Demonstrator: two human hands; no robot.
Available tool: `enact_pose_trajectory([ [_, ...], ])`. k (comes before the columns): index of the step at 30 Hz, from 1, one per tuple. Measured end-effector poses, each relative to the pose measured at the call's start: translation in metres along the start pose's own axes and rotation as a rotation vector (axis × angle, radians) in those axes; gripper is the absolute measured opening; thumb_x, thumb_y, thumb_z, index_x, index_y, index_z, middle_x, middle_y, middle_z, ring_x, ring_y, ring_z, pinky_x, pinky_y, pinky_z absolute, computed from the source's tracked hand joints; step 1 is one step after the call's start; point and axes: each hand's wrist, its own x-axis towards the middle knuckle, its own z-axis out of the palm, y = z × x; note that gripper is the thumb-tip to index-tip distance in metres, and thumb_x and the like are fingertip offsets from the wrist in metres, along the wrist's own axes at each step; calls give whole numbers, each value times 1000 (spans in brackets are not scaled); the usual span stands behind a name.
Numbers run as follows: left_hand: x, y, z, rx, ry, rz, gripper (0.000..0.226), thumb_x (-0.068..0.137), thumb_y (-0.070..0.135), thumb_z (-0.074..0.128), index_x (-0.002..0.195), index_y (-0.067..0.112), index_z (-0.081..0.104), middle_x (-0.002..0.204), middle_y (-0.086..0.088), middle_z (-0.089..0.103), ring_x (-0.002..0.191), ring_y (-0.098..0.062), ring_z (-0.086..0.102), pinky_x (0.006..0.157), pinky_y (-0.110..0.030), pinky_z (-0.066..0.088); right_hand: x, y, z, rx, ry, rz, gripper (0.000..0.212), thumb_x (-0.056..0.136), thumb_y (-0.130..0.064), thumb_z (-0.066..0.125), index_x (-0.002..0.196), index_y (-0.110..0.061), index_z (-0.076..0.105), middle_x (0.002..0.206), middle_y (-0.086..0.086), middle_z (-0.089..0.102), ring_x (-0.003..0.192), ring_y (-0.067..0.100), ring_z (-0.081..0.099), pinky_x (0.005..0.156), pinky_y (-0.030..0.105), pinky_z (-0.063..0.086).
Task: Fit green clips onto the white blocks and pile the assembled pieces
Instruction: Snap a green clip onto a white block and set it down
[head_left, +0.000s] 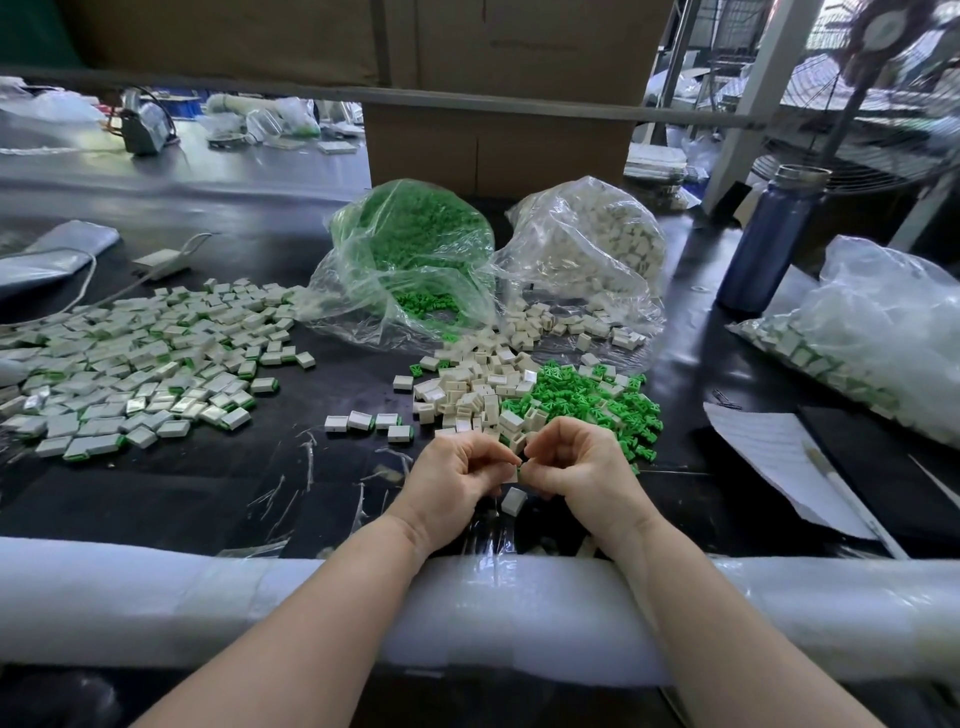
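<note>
**Hands meet over a bench of clips and blocks**

A black work table (249, 499) with a white foam-wrapped front edge (156, 597) carries the whole job. To the left spreads a wide pile of assembled white blocks with green clips fitted (130, 358). At the back of the table sit two clear plastic bags side by side, one holding loose green plastic clips (410, 244), the other small white plastic blocks (597, 244), both spilling toward the person. A third clear bag of finished pieces (852, 332) lies at the right, near a blue metal bottle (769, 239) and a sheet of white paper (779, 462). Directly ahead, a heap of loose white blocks (467, 389) touches a heap of loose green clips (587, 395). The person's left hand (457, 478) and right hand (576, 467) are drawn together, fingers curled, pinching a small white-and-green piece (519, 464) between their fingertips; which hand bears which part cannot be told. A single white block (514, 501) lies just beneath the hands.
</note>
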Motion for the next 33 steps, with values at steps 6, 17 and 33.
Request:
enact_pose_trajectory([
  [6,-1,3,0,37,-11,3,18,81,-3,65,77,15,68,75,1,63,70,-8,57,77,-21,51,1,1,-1,14,-12,13,28,71,18,65,67,-8,59,58,-2,63,49,8,58,47,18,47],
  [17,-1,0,1,92,-12,45,9,81,0,66,86,6,71,81,-1,65,77,-12,61,82,-27,52,1,1,-1,15,-16,6,25,71,16,67,69,-7,58,54,-3,62,47,6,58,47,17,46],
  [33,4,-7,-1,35,57,-15,8,88,15,60,85,18,67,82,-6,69,77,-15,62,78,-26,52,1,-1,2,64,63,27,9,84,-1,64,76,-5,67,61,4,67,52,8,59,51,18,51],
])
